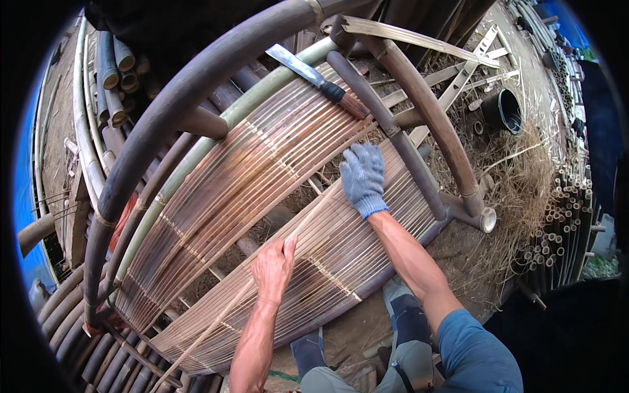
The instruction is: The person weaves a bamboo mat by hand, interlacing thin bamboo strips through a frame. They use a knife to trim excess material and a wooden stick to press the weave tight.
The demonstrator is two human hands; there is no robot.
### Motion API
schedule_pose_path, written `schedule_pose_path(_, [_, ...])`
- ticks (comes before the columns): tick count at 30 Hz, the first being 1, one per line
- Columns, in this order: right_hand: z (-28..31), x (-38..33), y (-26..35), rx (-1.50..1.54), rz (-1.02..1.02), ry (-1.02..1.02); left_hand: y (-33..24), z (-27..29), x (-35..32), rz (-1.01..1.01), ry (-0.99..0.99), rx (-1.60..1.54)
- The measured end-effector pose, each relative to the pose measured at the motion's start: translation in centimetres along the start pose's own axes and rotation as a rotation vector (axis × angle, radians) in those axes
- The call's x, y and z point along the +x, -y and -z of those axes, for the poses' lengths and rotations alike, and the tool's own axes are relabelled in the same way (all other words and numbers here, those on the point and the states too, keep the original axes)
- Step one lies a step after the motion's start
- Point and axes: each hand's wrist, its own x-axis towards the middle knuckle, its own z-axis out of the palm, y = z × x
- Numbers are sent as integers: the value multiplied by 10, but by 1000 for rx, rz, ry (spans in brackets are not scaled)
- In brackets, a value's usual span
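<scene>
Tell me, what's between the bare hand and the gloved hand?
In the head view, only thin bamboo slats of the frame's woven seat lie between the bare left hand and the gloved right hand.

Outdoor bamboo workshop, stacked bamboo poles (118, 72), machete (314, 73), shavings (517, 183)

Knife (314, 72) on frame rail behind slats (262, 177); bucket (503, 110) right

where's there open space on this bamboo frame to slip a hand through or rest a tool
A slat-free gap runs between the upper slat panel and the lower one, just left of the bare left hand. The frame's top poles already carry the knife. Right of the gloved right hand, curved poles crowd together.
</scene>
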Motion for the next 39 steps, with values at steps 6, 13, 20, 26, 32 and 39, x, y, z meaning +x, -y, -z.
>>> schedule_pose_path(6, [-32, -11, -55, 144, -118, 11, -32, -35, 33, -71, -81, -91])
schedule_pose_path(13, [-21, 23, -36, -179, -39, 259, -15, -48, 59, -140, -62, -24])
schedule_pose_path(20, [-20, 25, -44, -419, 188, 360, -5, -31, -13, -292, -394, -292])
schedule_pose_path(26, [-9, 5, 41, -121, 147, 140, 287, -26, -138, 649, -761, -68])
schedule_pose_path(32, [3, -98, 313, 475, 783, 652, 504, 9, -204, 1274, -847, -314])
schedule_pose_path(39, [-38, -120, 366, 369, 808, 793, 585, 29, -210, 1126, -819, -430])
